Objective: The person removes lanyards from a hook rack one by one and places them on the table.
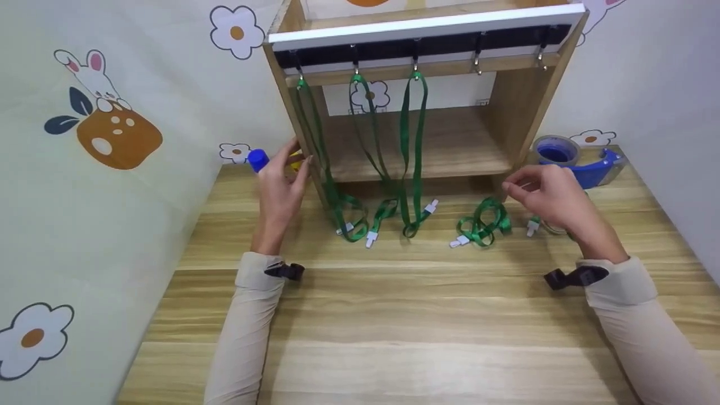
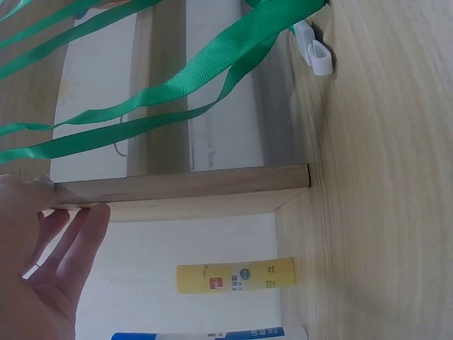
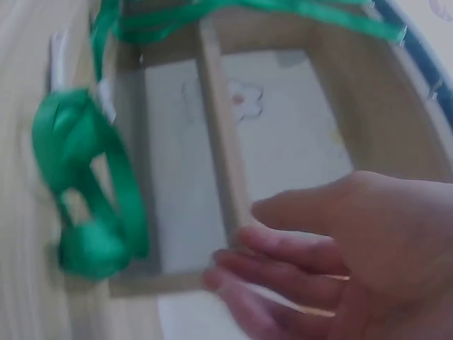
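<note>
My left hand [image 1: 277, 185] touches the left side of a wooden shelf unit [image 1: 450, 149], its fingers extended along the outer face of the panel [image 2: 184, 180]. Near the unit's lower right corner is my right hand [image 1: 548, 194], fingers loosely bent, thumb apart, nothing between them. Three green lanyards hang from hooks: one at the left [image 1: 320, 152], a second [image 1: 384, 171] and a third [image 1: 419, 140]; their white clips reach the table. A coiled green lanyard [image 1: 504, 225] lies in front of the unit. Another lanyard's white clip [image 1: 533, 226] lies beside it, partly hidden by my right arm.
Two hooks at the right [image 1: 477, 62] bear nothing. A blue tape dispenser [image 1: 593, 171] and a tape roll [image 1: 557, 149] stand right of the unit. On its left are a blue-capped tube [image 1: 258, 160] and a yellow tube [image 2: 233, 276]. Patterned walls border the wooden table [image 1: 394, 315].
</note>
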The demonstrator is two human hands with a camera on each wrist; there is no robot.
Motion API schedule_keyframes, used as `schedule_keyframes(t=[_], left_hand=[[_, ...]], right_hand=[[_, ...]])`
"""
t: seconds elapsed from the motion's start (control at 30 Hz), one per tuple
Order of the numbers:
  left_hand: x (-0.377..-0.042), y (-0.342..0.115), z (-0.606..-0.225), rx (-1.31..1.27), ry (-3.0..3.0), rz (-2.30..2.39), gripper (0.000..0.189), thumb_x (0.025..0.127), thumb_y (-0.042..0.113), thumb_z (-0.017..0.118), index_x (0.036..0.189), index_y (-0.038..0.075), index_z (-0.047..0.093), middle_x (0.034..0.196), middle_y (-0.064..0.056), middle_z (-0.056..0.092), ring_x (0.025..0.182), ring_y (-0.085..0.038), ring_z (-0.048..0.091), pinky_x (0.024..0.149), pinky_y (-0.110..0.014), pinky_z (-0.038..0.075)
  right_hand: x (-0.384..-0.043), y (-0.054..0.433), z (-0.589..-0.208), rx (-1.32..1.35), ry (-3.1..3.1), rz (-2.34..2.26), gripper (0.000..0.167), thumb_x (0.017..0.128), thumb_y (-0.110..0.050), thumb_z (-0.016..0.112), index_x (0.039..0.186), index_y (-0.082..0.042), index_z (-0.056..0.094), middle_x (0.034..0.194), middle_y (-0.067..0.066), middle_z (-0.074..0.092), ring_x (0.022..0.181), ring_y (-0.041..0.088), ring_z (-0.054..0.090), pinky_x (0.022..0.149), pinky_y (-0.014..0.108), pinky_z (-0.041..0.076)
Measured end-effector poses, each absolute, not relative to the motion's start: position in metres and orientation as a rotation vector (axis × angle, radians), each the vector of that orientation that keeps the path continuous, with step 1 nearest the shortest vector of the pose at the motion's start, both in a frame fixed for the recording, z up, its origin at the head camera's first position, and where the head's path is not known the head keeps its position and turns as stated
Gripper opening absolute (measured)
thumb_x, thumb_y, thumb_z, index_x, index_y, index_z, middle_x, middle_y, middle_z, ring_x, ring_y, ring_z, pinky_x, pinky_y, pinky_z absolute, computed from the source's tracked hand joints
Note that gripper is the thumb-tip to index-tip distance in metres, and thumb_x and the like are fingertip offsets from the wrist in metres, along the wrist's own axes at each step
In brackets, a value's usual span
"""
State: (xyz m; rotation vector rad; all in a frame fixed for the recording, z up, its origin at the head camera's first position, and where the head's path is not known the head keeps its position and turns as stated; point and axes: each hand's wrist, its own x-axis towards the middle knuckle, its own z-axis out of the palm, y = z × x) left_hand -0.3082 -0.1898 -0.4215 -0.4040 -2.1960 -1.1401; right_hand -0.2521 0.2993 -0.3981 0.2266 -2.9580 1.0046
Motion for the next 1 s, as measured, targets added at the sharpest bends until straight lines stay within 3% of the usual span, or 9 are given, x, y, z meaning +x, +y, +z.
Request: schedule_keyframes(t=[0.2, 0.4, 0.57, 0.77, 1.0], left_hand=[[-0.307, -0.191, -0.423, -0.402, -2.193, -1.171, 0.046, 0.105, 0.023, 0.073, 0.149, 0.013, 0.064, 0.143, -0.007, 0.073, 0.116, -0.021, 0.078, 0.086, -0.036, 0.069], [-0.307, -0.190, -0.422, -0.417, -2.189, -1.167, 0.045, 0.106, 0.022, 0.072, 0.149, 0.012, 0.064, 0.143, -0.009, 0.073, 0.116, -0.022, 0.078, 0.087, -0.038, 0.069], [-0.308, -0.188, -0.423, -0.415, -2.187, -1.160, 0.044, 0.106, 0.022, 0.072, 0.148, 0.011, 0.065, 0.143, -0.009, 0.073, 0.116, -0.022, 0.078, 0.086, -0.033, 0.069], [-0.309, -0.188, -0.422, -0.427, -2.191, -1.173, 0.044, 0.106, 0.023, 0.071, 0.148, 0.012, 0.065, 0.143, -0.011, 0.073, 0.116, -0.024, 0.078, 0.087, -0.032, 0.068], [-0.308, -0.190, -0.421, -0.431, -2.172, -1.156, 0.043, 0.106, 0.021, 0.072, 0.147, 0.008, 0.066, 0.140, -0.012, 0.075, 0.113, -0.024, 0.079, 0.085, -0.034, 0.069]], right_hand=[[-0.247, 0.259, -0.389, 0.312, -2.745, 1.115, 0.023, 0.105, -0.031, 0.074, 0.114, -0.011, 0.083, 0.106, 0.012, 0.083, 0.093, 0.026, 0.078, 0.070, 0.010, 0.055], [-0.248, 0.208, -0.390, 0.441, -2.575, 1.359, 0.027, 0.104, -0.029, 0.076, 0.121, -0.009, 0.081, 0.107, 0.010, 0.083, 0.087, 0.019, 0.079, 0.073, 0.015, 0.063], [-0.250, 0.170, -0.392, 0.426, -2.457, 1.489, 0.035, 0.101, -0.032, 0.080, 0.125, -0.006, 0.079, 0.110, 0.009, 0.082, 0.092, 0.019, 0.078, 0.079, 0.014, 0.063], [-0.255, 0.142, -0.394, 0.329, -2.343, 1.481, 0.044, 0.095, -0.039, 0.086, 0.123, -0.006, 0.079, 0.106, 0.009, 0.082, 0.092, 0.019, 0.080, 0.080, 0.014, 0.064], [-0.268, 0.122, -0.396, 0.319, -2.286, 1.461, 0.040, 0.093, -0.037, 0.088, 0.117, -0.006, 0.081, 0.103, 0.008, 0.083, 0.089, 0.019, 0.081, 0.081, 0.019, 0.066]])
